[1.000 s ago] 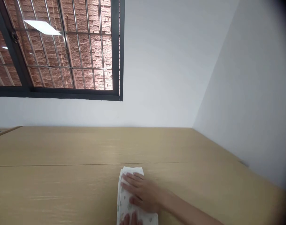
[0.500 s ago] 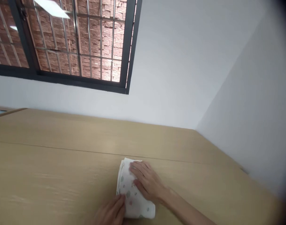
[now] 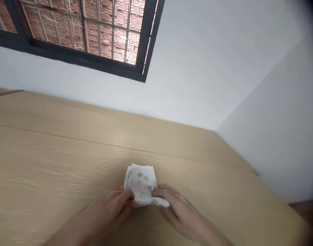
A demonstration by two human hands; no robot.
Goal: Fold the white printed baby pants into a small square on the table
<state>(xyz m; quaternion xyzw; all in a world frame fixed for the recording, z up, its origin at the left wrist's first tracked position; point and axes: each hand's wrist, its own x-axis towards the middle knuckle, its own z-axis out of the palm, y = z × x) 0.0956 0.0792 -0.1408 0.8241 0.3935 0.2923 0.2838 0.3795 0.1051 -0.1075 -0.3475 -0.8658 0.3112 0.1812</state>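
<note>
A folded white cloth [image 3: 141,181] printed with small green, grey and pink motifs lies on the wooden surface [image 3: 56,171]. Layered folds show along its left edge. My left hand [image 3: 115,205] pinches the cloth's lower left side between thumb and fingers. On the other side, my right hand [image 3: 177,205] grips the lower right part, thumb on top and some fingertips hidden beneath. The near edge of the cloth is slightly raised and bent between the two hands.
A thin seam runs across the wooden surface beyond the cloth. White walls [image 3: 187,68] meet in a corner at the back right. A dark-framed window [image 3: 90,58] with metal bars is at the upper left, a brick wall behind it.
My right hand has gone from lying flat on the cloth to gripping its lower right side. The cloth looks shorter, its near edge now bent up. The view has tilted downward.
</note>
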